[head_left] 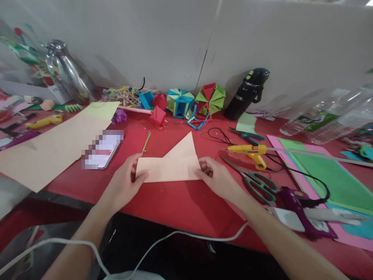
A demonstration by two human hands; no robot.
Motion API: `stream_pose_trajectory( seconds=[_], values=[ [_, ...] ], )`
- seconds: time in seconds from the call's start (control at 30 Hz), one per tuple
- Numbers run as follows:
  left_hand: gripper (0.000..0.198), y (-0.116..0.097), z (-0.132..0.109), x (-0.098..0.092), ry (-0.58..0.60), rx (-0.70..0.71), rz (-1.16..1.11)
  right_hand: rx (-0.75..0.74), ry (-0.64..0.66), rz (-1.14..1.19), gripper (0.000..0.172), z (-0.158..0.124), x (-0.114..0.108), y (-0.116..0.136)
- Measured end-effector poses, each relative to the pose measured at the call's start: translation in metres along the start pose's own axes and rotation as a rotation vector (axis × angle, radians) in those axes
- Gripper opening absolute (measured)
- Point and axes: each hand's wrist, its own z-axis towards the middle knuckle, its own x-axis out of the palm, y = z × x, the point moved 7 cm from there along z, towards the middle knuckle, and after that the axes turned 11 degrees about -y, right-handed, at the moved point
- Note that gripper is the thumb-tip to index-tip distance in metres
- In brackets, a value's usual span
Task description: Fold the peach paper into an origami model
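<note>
A folded sheet of cream paper (171, 169) is held just over the red table (175, 198), its long lower edge facing me. One pointed flap rises from its far side, leaning right. My left hand (128, 177) pinches the left end, thumb on top and fingers partly hidden behind. At the other end, my right hand (214, 175) grips the paper between thumb and curled fingers. Close to my right hand lie green-handled scissors (259, 184) and a yellow glue gun (247, 151). A phone (105, 149) with a blurred screen rests beyond my left hand.
Colourful paper models (180, 101) and a black bottle (247, 93) stand along the wall. Large cream sheets (58, 146) cover the left side. On the right are coloured papers (344, 175), a purple power strip (309, 212) and plastic bottles (326, 116). A white cable (186, 233) crosses the front edge.
</note>
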Motion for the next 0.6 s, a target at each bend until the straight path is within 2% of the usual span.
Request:
stream_pose_trajectory(
  seconds=[0.13,0.27,0.33,0.4,0.6],
  values=[
    [0.048,-0.016,-0.002,0.000,-0.031,0.221,0.180,0.040,-0.003,-0.016,0.013,-0.002,0.003,0.000],
    [0.038,-0.033,-0.011,0.013,0.159,0.436,0.287,0.021,-0.078,-0.184,0.011,-0.004,-0.004,0.005],
    [0.034,-0.040,-0.016,0.018,0.245,0.481,0.265,0.021,-0.115,-0.301,0.019,-0.004,-0.009,0.005],
    [0.029,-0.046,-0.019,0.020,0.278,0.492,0.241,0.044,-0.129,-0.393,0.028,-0.004,-0.014,0.003],
    [0.028,-0.065,-0.031,0.025,0.343,0.482,0.151,0.083,-0.039,-0.451,0.035,-0.004,-0.018,0.001]
  ],
)
